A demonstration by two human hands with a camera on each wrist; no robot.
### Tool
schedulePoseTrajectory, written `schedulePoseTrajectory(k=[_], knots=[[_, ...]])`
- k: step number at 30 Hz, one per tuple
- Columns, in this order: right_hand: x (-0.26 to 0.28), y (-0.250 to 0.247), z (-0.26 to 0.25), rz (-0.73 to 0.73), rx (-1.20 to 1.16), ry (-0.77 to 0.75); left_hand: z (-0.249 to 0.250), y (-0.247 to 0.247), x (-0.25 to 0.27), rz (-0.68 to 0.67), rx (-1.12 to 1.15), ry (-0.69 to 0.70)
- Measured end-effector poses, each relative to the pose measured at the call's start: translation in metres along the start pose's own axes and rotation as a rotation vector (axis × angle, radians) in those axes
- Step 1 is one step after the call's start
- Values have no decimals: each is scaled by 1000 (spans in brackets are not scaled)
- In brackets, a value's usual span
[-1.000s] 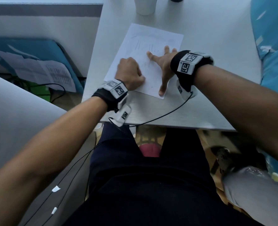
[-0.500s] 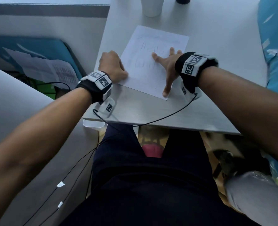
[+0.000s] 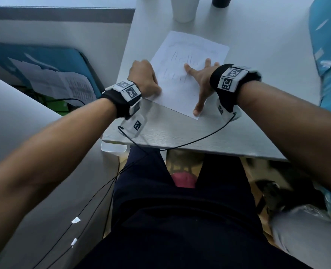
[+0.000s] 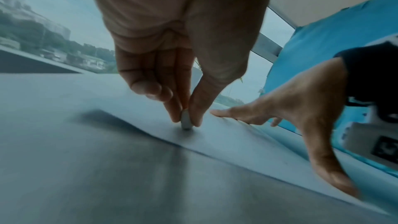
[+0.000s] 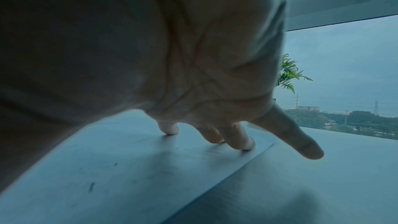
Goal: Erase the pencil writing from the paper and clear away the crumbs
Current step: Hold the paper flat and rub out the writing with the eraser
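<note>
The person is sitting at a pale table, with a black cable lying across its near edge. Just beyond, a white sheet of paper is lying flat on the table, turned at an angle, its near corner pointing toward the body.

The left hand is sitting at the paper's left edge, fingers curled. In the left wrist view, thumb and fingertips are pinching a small pale eraser, whose lower end is touching the paper close to that edge. The right hand is lying spread wide on the right part of the sheet; the fingertips are pressing down and holding nothing, the thumb reaching back toward the near corner.

The pencil writing is lying beyond and to the right of the eraser, between the two hands, its faint lines running across the sheet. Judged from this, the left hand is the nearer working hand, and the next strokes need to travel forward and rightward into the writing while the right hand is pinning the sheet. A few dark specks are lying on the near part of the paper; whether they are crumbs or leftover marks cannot be told.

Farther off, a white cup and a dark cup are standing at the table's far end.
</note>
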State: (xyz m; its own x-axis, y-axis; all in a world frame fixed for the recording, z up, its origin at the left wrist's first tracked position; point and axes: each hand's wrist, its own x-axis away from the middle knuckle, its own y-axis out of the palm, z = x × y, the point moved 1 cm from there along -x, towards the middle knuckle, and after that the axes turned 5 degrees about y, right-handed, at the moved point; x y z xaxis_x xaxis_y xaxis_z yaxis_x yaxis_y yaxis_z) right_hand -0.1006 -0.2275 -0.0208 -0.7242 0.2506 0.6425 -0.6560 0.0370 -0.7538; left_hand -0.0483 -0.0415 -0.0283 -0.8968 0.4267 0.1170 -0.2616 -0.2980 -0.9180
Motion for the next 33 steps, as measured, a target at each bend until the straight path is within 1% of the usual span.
schedulePoseTrajectory(k=[2, 5, 7, 10, 13, 15, 17, 18, 20, 21, 22, 24, 26, 29, 30, 31, 32, 33], knots=[[0, -1, 0, -4, 9, 10, 12, 3, -2, 12, 35, 37], [3, -1, -1, -2, 30, 14, 46, 22, 8, -90, 91, 130], [2, -1, -2, 7, 34, 11, 47, 31, 11, -111, 57, 146], [1, 1, 0, 3, 16, 5, 13, 19, 4, -68, -38, 70], [2, -1, 0, -4, 17, 6, -23, -8, -4, -36, -79, -56], [2, -2, -2, -5, 28, 10, -25, -13, -7, -5, -68, -85], [3, -3, -3, -1, 40, 13, -1, -4, -4, -6, -4, -17], [3, -3, -3, 3, 47, 13, 18, 5, 1, -30, 33, 37], [3, -2, -3, 5, 53, 12, 51, 27, 13, -120, 93, 125], [3, -2, -3, 7, 50, 9, 60, 34, 18, -145, 101, 147], [3, -1, -3, 6, 48, 9, 61, 39, 20, -141, 93, 145], [1, -1, -1, 2, 34, 11, 45, 34, 15, -102, 31, 104], [1, -1, -1, -6, 27, 11, 17, 21, 5, -50, -41, 33], [2, -3, -1, -3, 27, 4, -9, -1, -5, -25, -95, -53], [3, -3, -1, -3, 27, 4, -7, -2, -6, -14, -72, -37], [5, -3, -1, -2, 27, 4, 3, 0, -4, -10, -36, 8], [5, -3, -1, -2, 33, 5, 18, 6, 0, -25, 0, 74], [5, -3, -2, 3, 40, 3, 37, 16, 7, -70, 28, 144]])
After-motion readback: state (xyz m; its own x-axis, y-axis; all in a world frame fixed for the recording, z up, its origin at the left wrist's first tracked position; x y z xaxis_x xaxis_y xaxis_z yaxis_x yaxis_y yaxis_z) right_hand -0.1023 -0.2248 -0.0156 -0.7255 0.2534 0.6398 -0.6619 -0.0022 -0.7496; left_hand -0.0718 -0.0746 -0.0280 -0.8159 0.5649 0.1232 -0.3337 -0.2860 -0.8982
